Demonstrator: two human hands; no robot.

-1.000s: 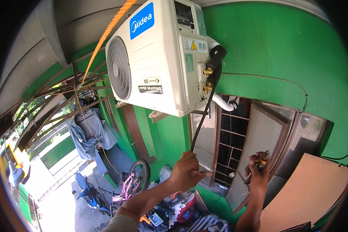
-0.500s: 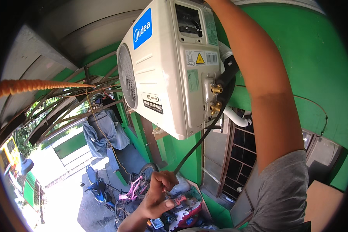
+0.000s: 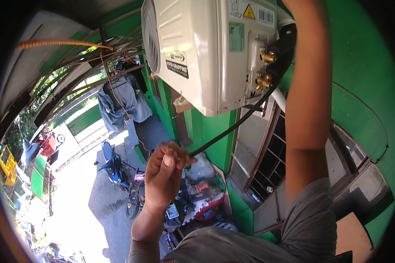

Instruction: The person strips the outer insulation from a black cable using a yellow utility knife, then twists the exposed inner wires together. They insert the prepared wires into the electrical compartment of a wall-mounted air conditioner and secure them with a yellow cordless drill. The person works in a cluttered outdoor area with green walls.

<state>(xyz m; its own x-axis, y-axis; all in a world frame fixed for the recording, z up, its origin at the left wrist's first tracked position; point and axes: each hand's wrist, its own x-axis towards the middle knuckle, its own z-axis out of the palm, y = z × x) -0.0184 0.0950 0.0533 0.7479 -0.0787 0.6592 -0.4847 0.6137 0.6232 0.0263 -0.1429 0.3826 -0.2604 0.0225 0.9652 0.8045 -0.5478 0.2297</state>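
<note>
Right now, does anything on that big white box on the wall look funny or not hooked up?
Yes. The black hose hangs loose below the white outdoor unit, pinched in the left hand, and the two brass fittings on the unit's side appear bare. The right hand is out of view above the frame.

black hose (image 3: 232,129), white air-conditioner unit (image 3: 206,48), green wall (image 3: 360,65)

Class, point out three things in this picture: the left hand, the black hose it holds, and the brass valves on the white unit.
left hand (image 3: 164,173), head view, back of the hand.
black hose (image 3: 237,125), head view, middle of its length.
brass valves (image 3: 264,81), head view, lower valve.
</note>
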